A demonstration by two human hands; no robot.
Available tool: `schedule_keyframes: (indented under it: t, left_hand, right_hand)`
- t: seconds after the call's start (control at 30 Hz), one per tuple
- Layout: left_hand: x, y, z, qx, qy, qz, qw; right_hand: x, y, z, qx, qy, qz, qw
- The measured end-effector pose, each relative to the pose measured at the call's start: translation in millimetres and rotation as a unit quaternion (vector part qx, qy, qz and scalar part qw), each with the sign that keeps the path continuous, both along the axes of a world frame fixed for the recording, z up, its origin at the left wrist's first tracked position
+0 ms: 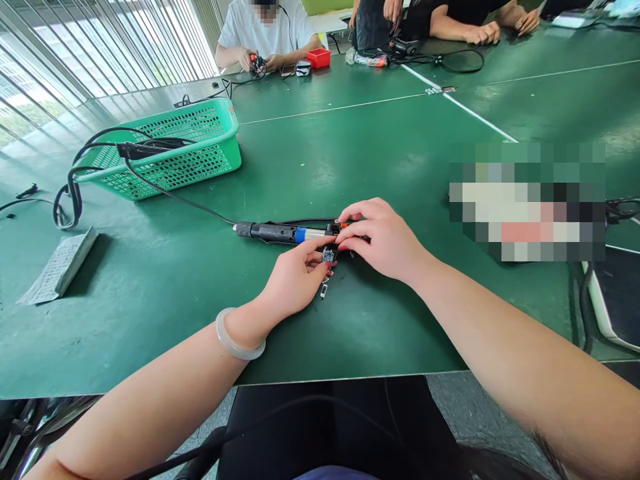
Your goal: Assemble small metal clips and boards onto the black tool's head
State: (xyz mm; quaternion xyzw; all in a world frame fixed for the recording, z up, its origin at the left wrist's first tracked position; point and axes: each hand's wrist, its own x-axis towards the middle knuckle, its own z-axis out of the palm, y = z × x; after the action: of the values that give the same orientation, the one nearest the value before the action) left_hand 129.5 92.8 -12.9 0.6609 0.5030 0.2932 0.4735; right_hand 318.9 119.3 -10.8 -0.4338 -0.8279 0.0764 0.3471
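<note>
A corded, stick-shaped device (273,232) with a black body, a blue band and a silvery section lies on the green table (380,320). My left hand (295,283) is closed around a small grey part (328,255) that looks like a circuit board, its index finger along the device's right end. Below those fingertips hangs or lies a small pale piece (324,290). At the device's right end, my right hand (383,237) pinches with thumb and fingers. Something black and orange-red (341,228) shows there, but the fingers hide most of it.
A green plastic basket (195,147) with black cables stands at the back left. The device's cord runs to it. A folded paper pad (60,267) lies left. A blurred-out object (530,213) is at right. Across the table, a person (267,37) handles a device near a red box (319,58).
</note>
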Motion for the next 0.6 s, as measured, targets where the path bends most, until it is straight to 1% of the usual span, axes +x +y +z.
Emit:
schedule_keyframes:
  t: [0.17,0.23,0.4,0.6]
  left_hand:
    - [1,3,-2.6,-0.042,-0.052,0.018,0.998]
    - [1,4,-2.6,-0.058,-0.064,0.024,0.996]
    - [2,5,-2.1,-0.072,-0.084,0.039,0.993]
    - [1,6,-4.1,-0.063,-0.073,0.032,0.995]
  right_hand:
    - [20,0,9.0,0.016,0.069,-0.100,0.992]
    - [25,-1,11.5,0.006,0.080,-0.120,0.990]
    - [25,-6,16.1,-0.041,0.087,-0.123,0.988]
    - [22,-12,20.8,-0.099,0.068,-0.099,0.988]
